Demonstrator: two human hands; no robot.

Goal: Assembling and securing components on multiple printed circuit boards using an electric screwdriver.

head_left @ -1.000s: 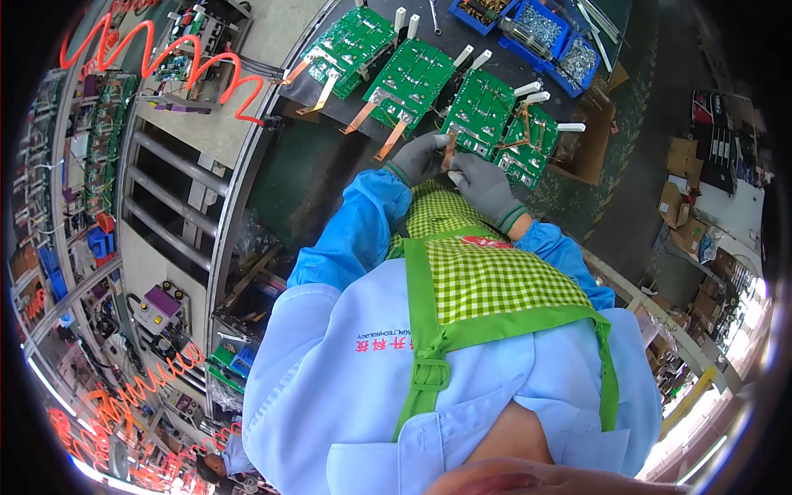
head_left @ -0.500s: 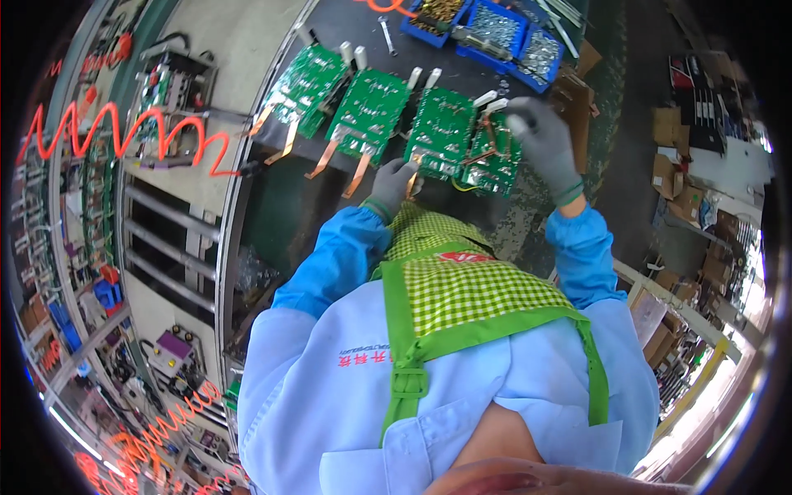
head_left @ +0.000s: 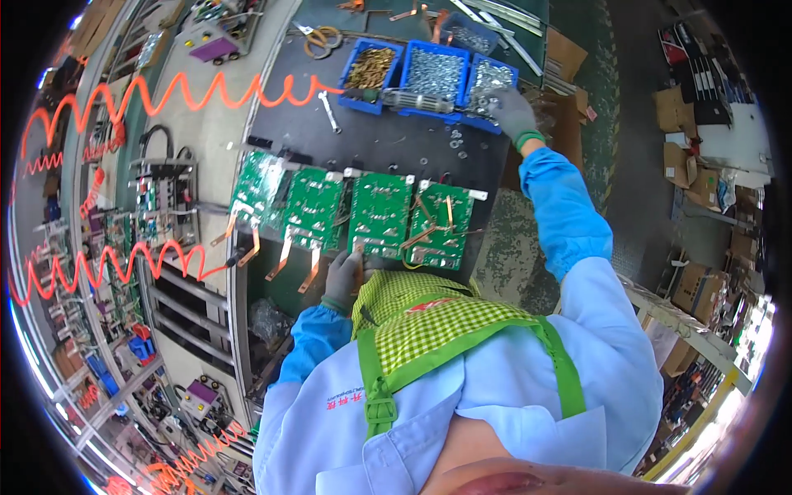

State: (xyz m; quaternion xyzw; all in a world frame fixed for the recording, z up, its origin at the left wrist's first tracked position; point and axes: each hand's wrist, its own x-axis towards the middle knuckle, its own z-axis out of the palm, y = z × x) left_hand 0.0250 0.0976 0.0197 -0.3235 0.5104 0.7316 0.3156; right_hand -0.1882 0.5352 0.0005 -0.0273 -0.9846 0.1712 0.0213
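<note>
Four green circuit boards would be too exact to say, so several lie in a row along the bench's near edge. My left hand [head_left: 342,279], in a grey glove, pinches a copper strip [head_left: 360,269] at the lower edge of the third circuit board [head_left: 379,210]. Out to the far right, my gloved right hand [head_left: 513,113] reaches into the rightmost blue bin [head_left: 487,126] of small silvery hardware; its fingertips are hidden among the pieces. The last circuit board [head_left: 444,223] has thin copper pieces lying across it.
Beside that bin stand a blue bin of silvery pieces [head_left: 436,74] and one of brassy fasteners [head_left: 369,68]. A power screwdriver [head_left: 419,101] on an orange coiled cord [head_left: 223,101] lies across their fronts. Scissors [head_left: 318,40], a wrench [head_left: 329,112] and loose washers [head_left: 458,143] lie nearby.
My right hand has moved from beside the last board up to the rightmost bin. My left hand stays at the third board's lower edge. The view has shifted, showing more of the bench's far end.
</note>
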